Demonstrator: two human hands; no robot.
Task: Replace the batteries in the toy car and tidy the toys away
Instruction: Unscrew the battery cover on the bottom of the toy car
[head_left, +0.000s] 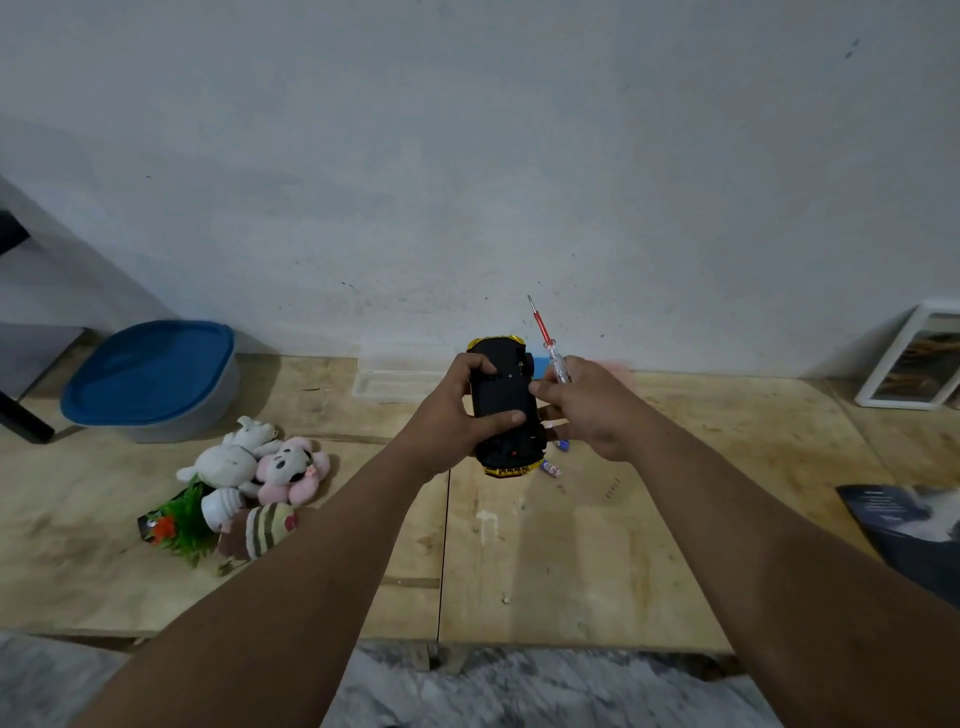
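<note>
The toy car (503, 395), gold with a black underside, is turned belly-up above the wooden floor. My left hand (457, 410) grips its left side, thumb laid across the underside. My right hand (587, 410) holds a screwdriver (546, 340) with a red shaft and clear handle, tip pointing up and away, while its fingertips touch the car's right edge. Small batteries (554, 470) lie on the floor just below the car.
A pile of plush toys (260, 467) and a green plastic plant (182, 519) lies at the left. A tub with a blue lid (150, 374) stands behind them. A clear plastic box (387, 382) sits by the wall, a picture frame (914, 358) at the right.
</note>
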